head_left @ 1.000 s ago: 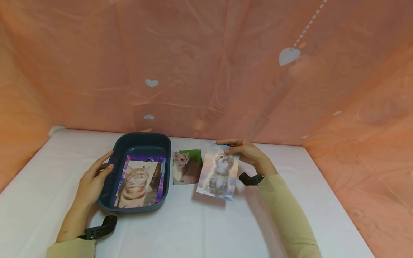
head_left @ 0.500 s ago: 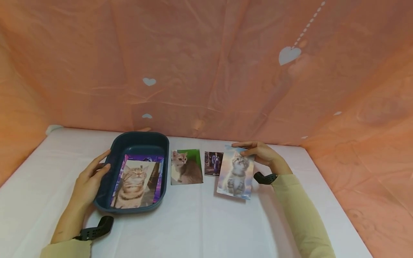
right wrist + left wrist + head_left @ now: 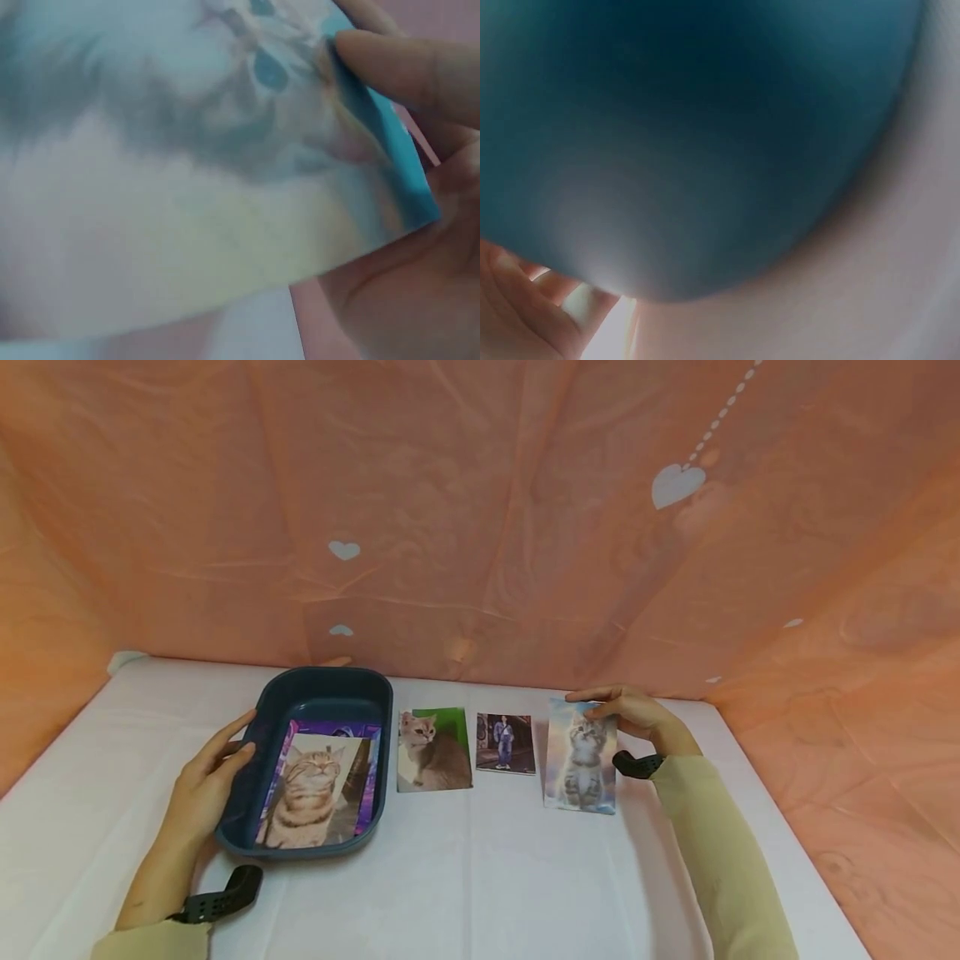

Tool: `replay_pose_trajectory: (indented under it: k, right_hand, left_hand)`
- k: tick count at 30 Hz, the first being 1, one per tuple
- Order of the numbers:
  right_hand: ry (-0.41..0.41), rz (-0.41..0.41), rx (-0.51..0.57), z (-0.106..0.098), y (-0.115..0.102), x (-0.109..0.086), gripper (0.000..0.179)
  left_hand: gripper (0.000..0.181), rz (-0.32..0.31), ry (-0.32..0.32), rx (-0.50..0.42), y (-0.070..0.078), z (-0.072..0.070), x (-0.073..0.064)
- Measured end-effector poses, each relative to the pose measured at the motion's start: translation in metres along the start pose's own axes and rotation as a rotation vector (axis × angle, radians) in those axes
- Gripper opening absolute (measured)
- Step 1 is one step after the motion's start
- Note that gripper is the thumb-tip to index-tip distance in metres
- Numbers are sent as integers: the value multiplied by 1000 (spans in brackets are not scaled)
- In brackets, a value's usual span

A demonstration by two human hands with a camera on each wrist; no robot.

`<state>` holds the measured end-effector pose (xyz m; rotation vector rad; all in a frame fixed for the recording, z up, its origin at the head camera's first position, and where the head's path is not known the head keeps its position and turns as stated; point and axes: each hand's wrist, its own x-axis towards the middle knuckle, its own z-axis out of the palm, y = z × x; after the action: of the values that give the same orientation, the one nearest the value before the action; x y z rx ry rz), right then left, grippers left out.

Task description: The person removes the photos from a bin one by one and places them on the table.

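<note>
My left hand [image 3: 202, 785] grips the left rim of a dark blue plastic tray [image 3: 247, 802]. In the left wrist view, the tray's wall [image 3: 705, 187] fills most of the picture and part of the hand [image 3: 532, 307] shows beneath it. My right hand [image 3: 633, 714] pinches the upper right of a kitten picture card [image 3: 581, 768], thumb on its front. The right wrist view shows the card [image 3: 150, 225] close up, with the right hand [image 3: 420, 225] at its edge. Inside the tray lies a striped-cat picture [image 3: 307, 797] over a purple picture [image 3: 369, 793].
Between tray and right hand, a photo of a brownish cat on green [image 3: 435, 760] and a smaller dark photo of a standing figure [image 3: 506, 743] lie in a row on the white-covered table [image 3: 465, 877]. An orange curtain with hearts [image 3: 480, 527] hangs behind.
My right hand has carried the kitten card to the right and lowered it, uncovering the smaller dark photo. The left hand has stayed at the tray, which looks nearly still.
</note>
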<state>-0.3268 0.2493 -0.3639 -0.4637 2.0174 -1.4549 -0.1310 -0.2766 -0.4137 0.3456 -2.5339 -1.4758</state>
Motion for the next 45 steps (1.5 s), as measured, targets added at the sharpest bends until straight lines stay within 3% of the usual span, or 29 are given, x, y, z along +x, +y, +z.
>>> replay_pose_trajectory:
  k: [9,15,21,28,32,37,41,45]
  right_hand:
    - [47,137,-61,-3,-1,18,46]
    - [76,175,-57,-6,7,33,43]
    - [50,188,-53,-10,20,42,42]
    - [50,37,68,-17,34,46,52]
    - [91,6,86,-17,36,42,52]
    - [172,-29,112,-5,30,35,51]
    - [256,-103,191,7,24,30,48]
    - [287,-204,261,21,14,26,36]
  left_hand:
    - [52,-5,-20,-28,-2,1,-1]
    - [51,1,-22,-27,-3,1,-1]
    - [50,24,-5,12,-5,1,-1]
    - [50,17,-1,5,-6,2,0]
    - [50,11,-2,3,-6,2,-1]
    - [50,3,-3,-2,-8,2,-3]
    - [51,3,-9,-22,-8,3,-3]
    - [51,7,-10,-33,-6,3,-2]
